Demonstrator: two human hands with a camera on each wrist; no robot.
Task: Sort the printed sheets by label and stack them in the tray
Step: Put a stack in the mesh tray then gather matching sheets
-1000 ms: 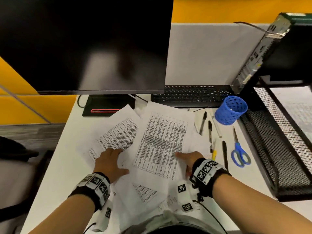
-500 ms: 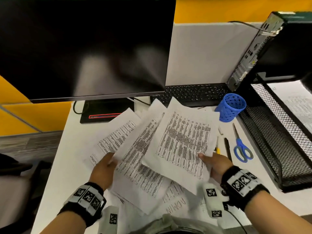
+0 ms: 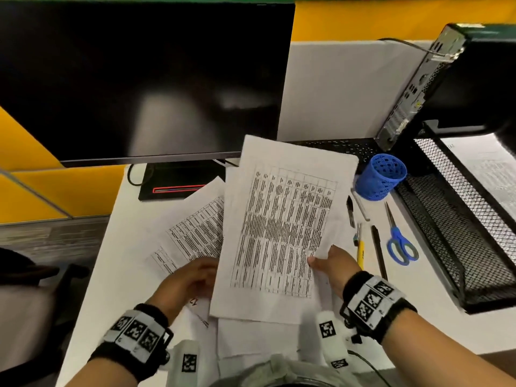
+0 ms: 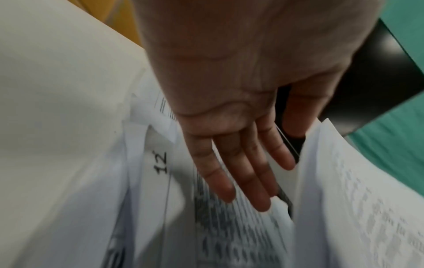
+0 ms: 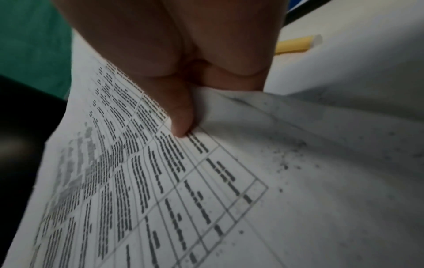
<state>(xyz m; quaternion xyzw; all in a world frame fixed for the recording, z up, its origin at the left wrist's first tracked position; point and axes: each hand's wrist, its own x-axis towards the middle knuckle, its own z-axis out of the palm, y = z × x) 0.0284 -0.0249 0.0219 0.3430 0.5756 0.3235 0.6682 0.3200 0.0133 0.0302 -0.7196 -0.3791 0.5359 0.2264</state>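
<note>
The sorting looks to be at an early stage. A black mesh tray (image 3: 460, 236) stands at the right edge of the table (image 3: 117, 275), and some printed paper already lies on its upper level (image 3: 491, 169), but how many sheets are there cannot be told. Most of the work appears to remain: several printed sheets (image 3: 195, 233) lie spread and overlapping on the table in front of the monitor (image 3: 139, 79), with more paper near the person's body. The right hand (image 3: 332, 263) grips one printed sheet (image 3: 279, 233) by its right edge, thumb on the printed face and fingers curled behind, and holds it lifted and tilted above the pile; the right wrist view shows the thumb (image 5: 181, 116) pressing into the table of text. The left hand (image 3: 190, 280) is released, fingers straight and close together, lying flat on the sheets below and partly tucked under the lifted page's left edge; in the left wrist view its fingers (image 4: 241, 172) rest on printed paper beside a page marked 12. The held sheet's label is not readable here, so its pile cannot be judged.
</note>
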